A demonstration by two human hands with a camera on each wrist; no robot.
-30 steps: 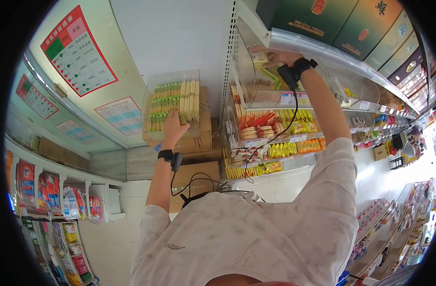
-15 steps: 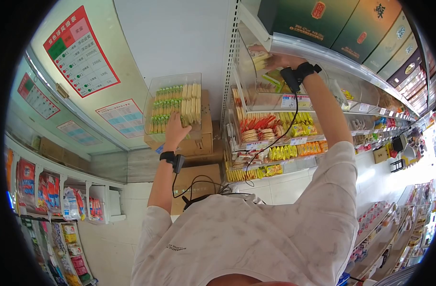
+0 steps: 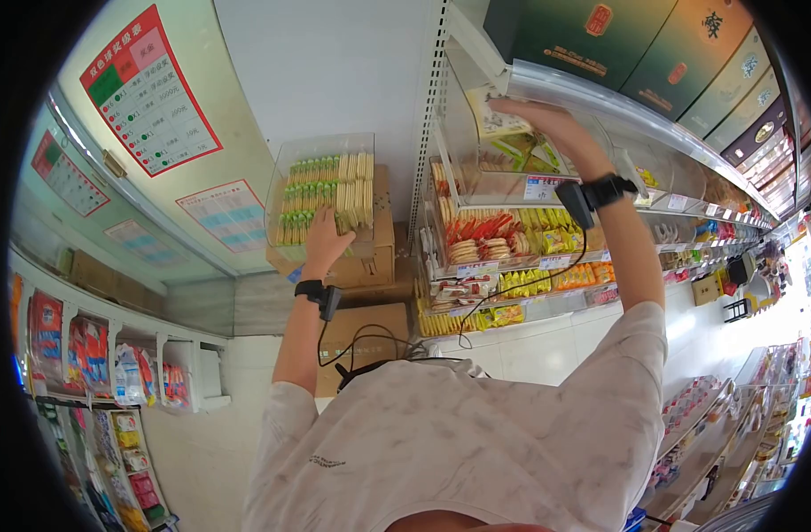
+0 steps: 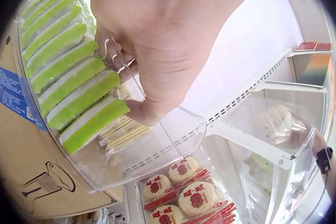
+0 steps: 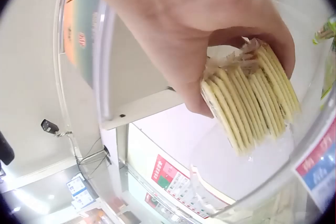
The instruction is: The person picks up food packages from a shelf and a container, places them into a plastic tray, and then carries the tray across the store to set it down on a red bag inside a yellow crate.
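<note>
In the head view my left hand (image 3: 328, 241) reaches into a clear bin (image 3: 363, 146) of upright cracker packets (image 3: 321, 188). The left wrist view shows its thumb and curled fingers gripping among the packets; green wrapper ends (image 4: 79, 82) line up beside them. My right hand (image 3: 547, 122) is inside a clear bin on the upper shelf (image 3: 503, 188). Between its thumb and fingers, the right wrist view shows a bundle of thin pale crackers (image 5: 252, 100) in clear wrap. Part of the fingers is hidden behind the bundle.
Cardboard boxes (image 3: 381, 266) support the left bin. Lower shelves hold red-wrapped rice crackers (image 3: 485, 239) and yellow packets (image 3: 561, 241). Tall gift boxes (image 3: 592, 53) stand above the right hand. A black cable (image 3: 534, 284) hangs from the right wrist.
My right wrist has swung to the right and down, while its fingers still reach into the upper bin with the cracker bundle. My left hand has stayed in place.
</note>
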